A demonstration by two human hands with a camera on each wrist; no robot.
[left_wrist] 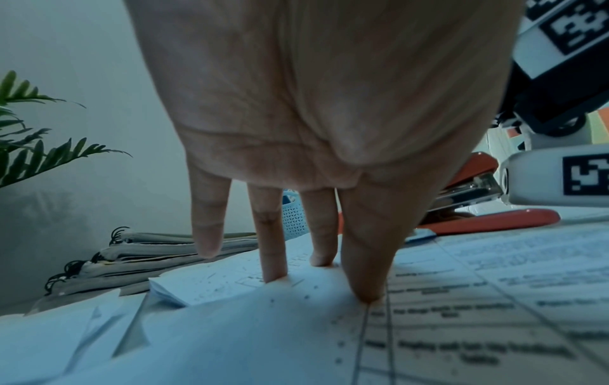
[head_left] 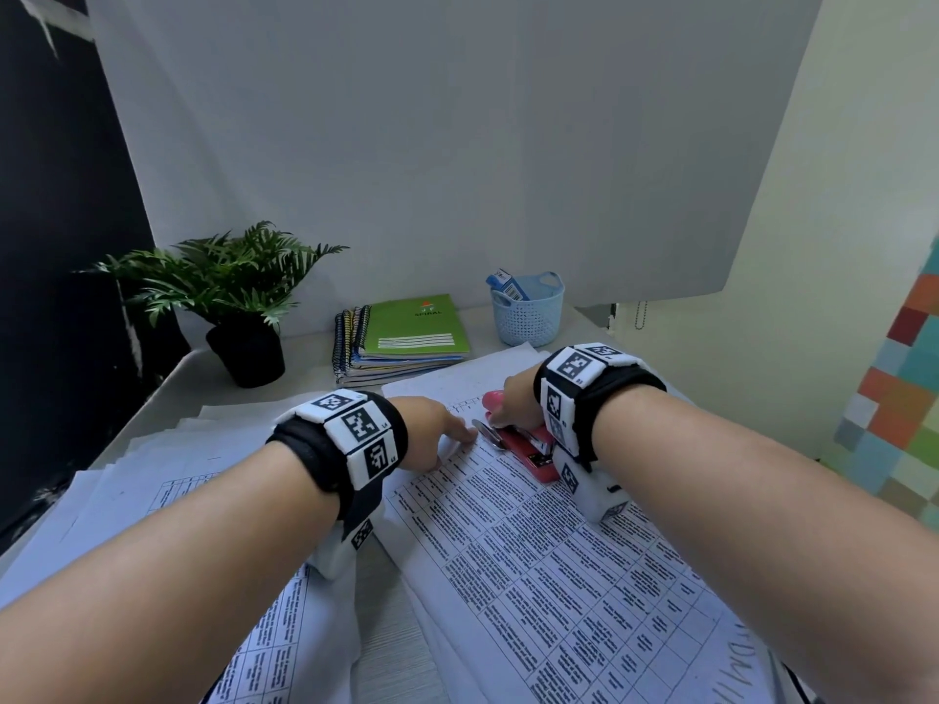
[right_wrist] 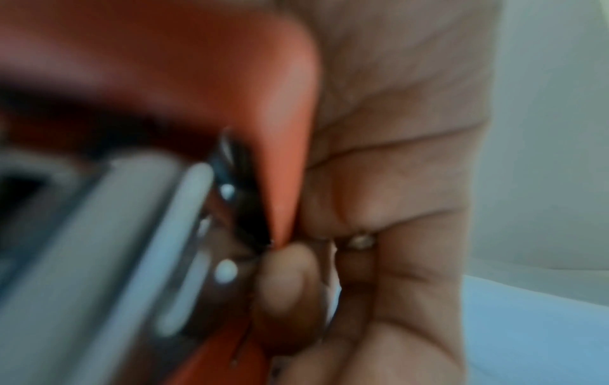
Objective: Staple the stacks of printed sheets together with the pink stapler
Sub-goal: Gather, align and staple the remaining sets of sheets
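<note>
A pink stapler (head_left: 518,439) sits over the far corner of a printed stack (head_left: 533,551), the right hand (head_left: 518,398) grip curled around it. Just left, the left hand (head_left: 432,429) presses flat fingers (left_wrist: 273,250) on the sheets. Beyond the grip: notebooks (head_left: 406,337), a blue basket (head_left: 528,307), a potted plant (head_left: 228,297).

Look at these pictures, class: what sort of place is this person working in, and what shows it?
Probably a desk in a home study or small office. Spiral notebooks are stacked beside a potted plant, a small blue basket stands at the back, and printed sheets cover the desktop where the right hand grips a pink stapler.
</note>
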